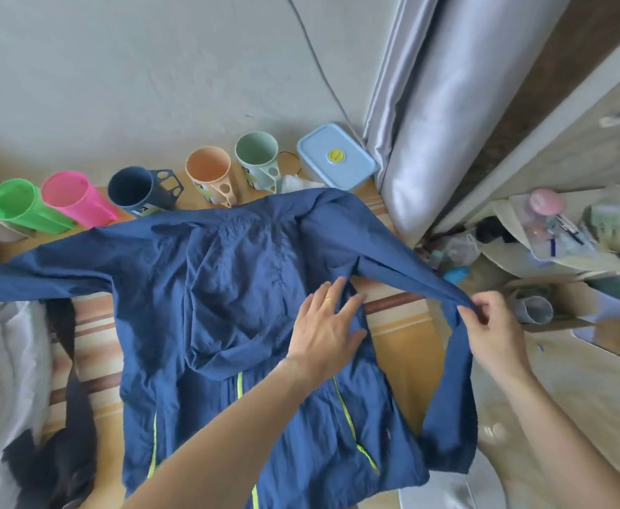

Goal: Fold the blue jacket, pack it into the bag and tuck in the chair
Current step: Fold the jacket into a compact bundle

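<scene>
The left hand (328,321) is lying flat and open, fingers spread, pressing down on the right side of the blue jacket (227,306) near the armpit, with a ring showing on one finger. The right hand (492,325) is pinching the jacket's right sleeve (411,259) partway along its length, thumb and fingers closed on the fabric, lifting it off the surface so that the rest of the sleeve is hanging down past the table edge. The jacket is lying spread out on a striped tablecloth (404,325), its hood (227,284) resting over the middle of the body, yellow-green zips (345,405) running down the near part, and its other sleeve (40,277) stretching out to the left. Beyond the jacket, along the wall, a row of cups is lying on their sides: a green cup (21,207), a pink cup (73,200), a dark blue cup (135,192), a peach cup (209,174) and a pale green cup (257,156), with a light blue lidded container (334,156) sitting beside them at the end of the row. A grey curtain (440,104) is hanging to the right of the container, and cluttered shelves (565,229) are standing further right.
</scene>
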The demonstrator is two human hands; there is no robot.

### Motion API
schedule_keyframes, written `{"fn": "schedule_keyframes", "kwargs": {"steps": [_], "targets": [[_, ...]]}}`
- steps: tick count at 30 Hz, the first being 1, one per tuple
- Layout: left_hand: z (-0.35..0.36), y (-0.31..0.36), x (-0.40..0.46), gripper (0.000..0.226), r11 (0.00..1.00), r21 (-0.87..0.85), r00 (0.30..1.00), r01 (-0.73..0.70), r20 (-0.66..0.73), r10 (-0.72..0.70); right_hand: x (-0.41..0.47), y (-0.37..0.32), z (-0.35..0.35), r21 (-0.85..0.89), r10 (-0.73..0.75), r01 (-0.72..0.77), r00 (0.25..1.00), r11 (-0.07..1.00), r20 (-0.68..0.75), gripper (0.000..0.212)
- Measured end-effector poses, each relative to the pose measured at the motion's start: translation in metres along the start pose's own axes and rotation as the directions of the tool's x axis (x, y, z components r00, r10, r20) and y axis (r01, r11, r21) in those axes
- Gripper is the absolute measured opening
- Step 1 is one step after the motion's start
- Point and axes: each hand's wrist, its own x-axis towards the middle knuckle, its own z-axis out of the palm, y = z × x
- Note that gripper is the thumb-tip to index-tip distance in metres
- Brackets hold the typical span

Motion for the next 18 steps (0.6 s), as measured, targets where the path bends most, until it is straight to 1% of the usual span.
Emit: {"fn": "schedule_keyframes", "kwargs": {"steps": [2, 3, 4, 5, 7, 9, 10, 11, 12, 13, 14, 15, 16, 17, 18], "targets": [[0.011, 0.003, 0.009, 0.076, 0.995, 0.077, 0.972, 0.071, 0.22, -0.086, 0.024, 0.004, -0.024, -0.121, -0.067, 0.05, 0.988, 0.991, -0.136, 0.013], [0.018, 0.002, 0.01, 0.08, 0.988, 0.131, 0.949, 0.084, 0.292, -0.119, 0.036, 0.006, -0.034, -0.167, -0.076, 0.043, 0.979, 0.985, -0.191, 0.013], [0.024, 0.001, 0.01, 0.08, 0.983, 0.164, 0.932, 0.087, 0.336, -0.138, 0.049, 0.008, -0.042, -0.189, -0.054, 0.009, 0.97, 0.982, -0.235, 0.012], [0.03, -0.001, 0.009, 0.077, 0.983, 0.16, 0.922, 0.095, 0.359, -0.147, 0.06, 0.009, -0.047, -0.192, -0.021, -0.032, 0.963, 0.981, -0.27, 0.012], [0.036, -0.001, 0.008, 0.066, 0.988, 0.06, 0.914, 0.144, 0.375, -0.156, 0.076, 0.008, -0.051, -0.164, 0.021, -0.08, 0.942, 0.983, -0.334, 0.015], [0.032, 0.004, 0.013, 0.051, 0.966, -0.106, 0.903, 0.236, 0.392, -0.177, 0.08, -0.006, -0.051, -0.118, -0.007, -0.044, 0.918, 0.992, -0.397, 0.019], [0.026, 0.006, 0.019, 0.041, 0.932, -0.224, 0.908, 0.285, 0.375, -0.187, 0.077, -0.019, -0.049, -0.092, -0.051, 0.012, 0.897, 0.996, -0.439, 0.021], [0.018, 0.007, 0.024, 0.031, 0.872, -0.365, 0.921, 0.325, 0.333, -0.203, 0.07, -0.037, -0.047, -0.069, -0.121, 0.1, 0.86, 0.993, -0.496, 0.024], [0.007, 0.008, 0.029, 0.023, 0.786, -0.497, 0.926, 0.366, 0.282, -0.252, 0.06, -0.058, -0.043, -0.06, -0.215, 0.22, 0.801, 0.974, -0.558, 0.026], [-0.008, 0.009, 0.033, 0.02, 0.678, -0.617, 0.915, 0.4, 0.233, -0.328, 0.046, -0.083, -0.037, -0.081, -0.336, 0.365, 0.719, 0.928, -0.608, 0.027], [-0.023, 0.005, 0.035, 0.02, 0.566, -0.716, 0.892, 0.409, 0.182, -0.413, 0.029, -0.108, -0.027, -0.134, -0.468, 0.506, 0.622, 0.852, -0.628, 0.026], [-0.039, 0.001, 0.035, 0.021, 0.452, -0.804, 0.859, 0.388, 0.138, -0.493, 0.01, -0.133, -0.013, -0.205, -0.605, 0.631, 0.522, 0.748, -0.601, 0.025], [-0.054, -0.007, 0.033, 0.022, 0.333, -0.882, 0.817, 0.334, 0.094, -0.569, -0.01, -0.154, 0.008, -0.267, -0.739, 0.739, 0.432, 0.618, -0.517, 0.024], [-0.068, -0.017, 0.027, 0.023, 0.212, -0.941, 0.76, 0.265, 0.068, -0.646, -0.029, -0.171, 0.032, -0.295, -0.851, 0.822, 0.369, 0.487, -0.375, 0.022], [-0.078, -0.032, 0.02, 0.023, 0.119, -0.972, 0.684, 0.2, 0.052, -0.728, -0.047, -0.18, 0.061, -0.29, -0.929, 0.885, 0.321, 0.363, -0.184, 0.019]]}}
